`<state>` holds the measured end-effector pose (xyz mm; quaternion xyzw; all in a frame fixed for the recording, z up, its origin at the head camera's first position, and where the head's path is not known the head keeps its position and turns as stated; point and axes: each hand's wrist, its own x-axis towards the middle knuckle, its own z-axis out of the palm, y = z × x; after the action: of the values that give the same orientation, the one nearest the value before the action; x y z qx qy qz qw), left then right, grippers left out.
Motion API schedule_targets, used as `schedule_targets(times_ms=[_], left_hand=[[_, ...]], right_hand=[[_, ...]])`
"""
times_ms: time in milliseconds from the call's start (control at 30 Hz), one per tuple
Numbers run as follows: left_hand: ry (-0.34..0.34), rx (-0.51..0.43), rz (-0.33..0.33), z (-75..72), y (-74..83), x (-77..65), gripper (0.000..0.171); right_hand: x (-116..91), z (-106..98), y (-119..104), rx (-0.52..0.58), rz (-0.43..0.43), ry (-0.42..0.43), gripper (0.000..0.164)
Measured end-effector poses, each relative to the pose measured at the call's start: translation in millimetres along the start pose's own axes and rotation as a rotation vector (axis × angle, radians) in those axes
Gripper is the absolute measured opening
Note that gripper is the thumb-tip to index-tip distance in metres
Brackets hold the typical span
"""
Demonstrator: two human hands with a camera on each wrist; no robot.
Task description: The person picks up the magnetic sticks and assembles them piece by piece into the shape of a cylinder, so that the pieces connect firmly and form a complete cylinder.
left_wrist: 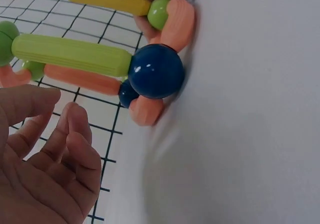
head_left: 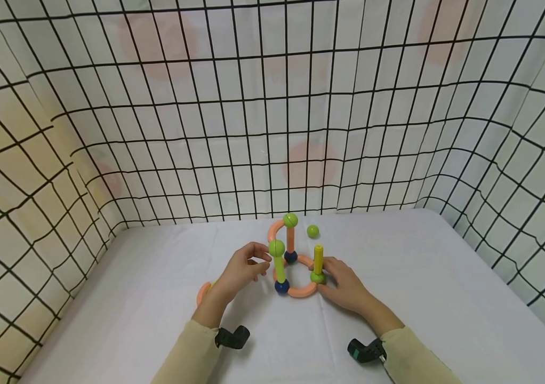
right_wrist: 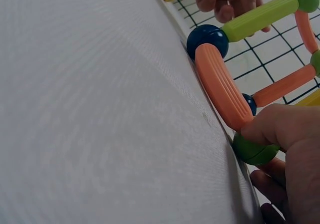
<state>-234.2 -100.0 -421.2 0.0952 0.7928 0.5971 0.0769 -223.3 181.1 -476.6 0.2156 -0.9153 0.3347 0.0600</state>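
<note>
A ball-and-rod toy stands on the table, its base a ring of curved orange rods point(head_left: 302, 292). At the ring's right, my right hand point(head_left: 344, 285) pinches a green ball point(right_wrist: 256, 151) under an upright yellow rod point(head_left: 318, 260). My left hand point(head_left: 248, 265) has its fingers loosely bent and holds nothing; it hovers left of an upright lime rod point(left_wrist: 72, 53) topped by a green ball point(head_left: 276, 248). That rod rises from a dark blue ball point(left_wrist: 156, 71). Behind it, an orange rod point(head_left: 290, 240) stands on another blue ball point(head_left: 290, 256), and a curved orange rod joins the tops.
A loose green ball point(head_left: 313, 231) lies behind the toy. Near the left forearm, partly hidden by it, lies a curved orange rod point(head_left: 202, 292) with a yellow piece. Black netting point(head_left: 234, 133) over white sheeting encloses the back and both sides of the white-covered table point(head_left: 397, 256).
</note>
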Motion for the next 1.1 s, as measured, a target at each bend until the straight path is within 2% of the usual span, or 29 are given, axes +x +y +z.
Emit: schedule_targets(times_ms=[233, 500, 700, 867, 1100], left_hand=[[-0.072, 0.071, -0.003, 1.2, -2.6, -7.7, 0.036], [-0.141, 0.155, -0.005, 1.4, -13.9, -9.6, 0.041], [-0.137, 0.253, 0.013, 6.1, -20.6, -8.2, 0.038], [-0.100, 0.326, 0.055, 11.3, -23.5, -7.2, 0.033], [-0.046, 0.357, 0.054, 16.8, -21.7, -6.8, 0.028]], right_hand=[[0.8, 1.8, 2.3, -0.012, -0.029, 0.001, 0.041], [1.7, 2.3, 1.2, -0.030, -0.050, 0.012, 0.040], [0.6, 2.7, 0.0, -0.061, -0.070, 0.023, 0.040], [0.8, 3.1, -1.3, -0.075, -0.062, 0.032, 0.041], [1.0, 3.2, -4.3, -0.105, -0.046, 0.053, 0.043]])
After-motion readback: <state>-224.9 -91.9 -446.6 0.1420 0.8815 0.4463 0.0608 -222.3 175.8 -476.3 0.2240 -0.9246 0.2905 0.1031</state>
